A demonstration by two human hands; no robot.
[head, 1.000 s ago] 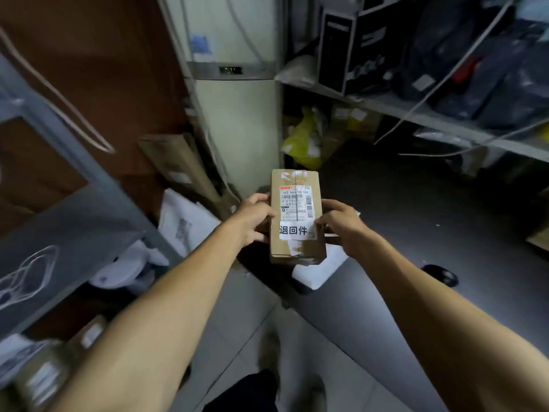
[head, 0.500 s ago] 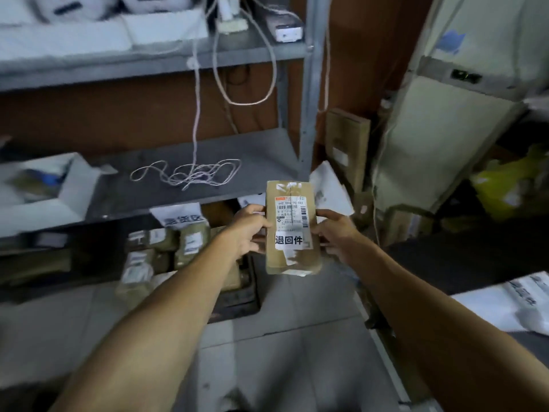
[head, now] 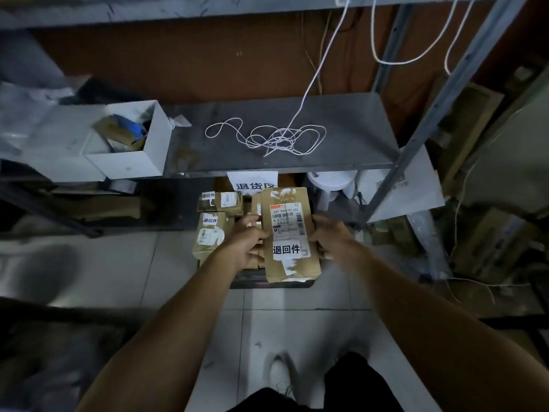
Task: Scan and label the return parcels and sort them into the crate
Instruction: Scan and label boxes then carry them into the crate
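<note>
Both hands, left hand (head: 248,243) and right hand (head: 332,240), grasp one oblong cardboard parcel (head: 292,233), taped, white-labelled; two similar parcels (head: 212,230) lie left in the dark crate (head: 255,278).

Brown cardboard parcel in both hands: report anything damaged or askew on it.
The brown cardboard parcel has a torn, peeling strip of white tape below its white return sticker. Left hand and right hand grip its sides.
</note>
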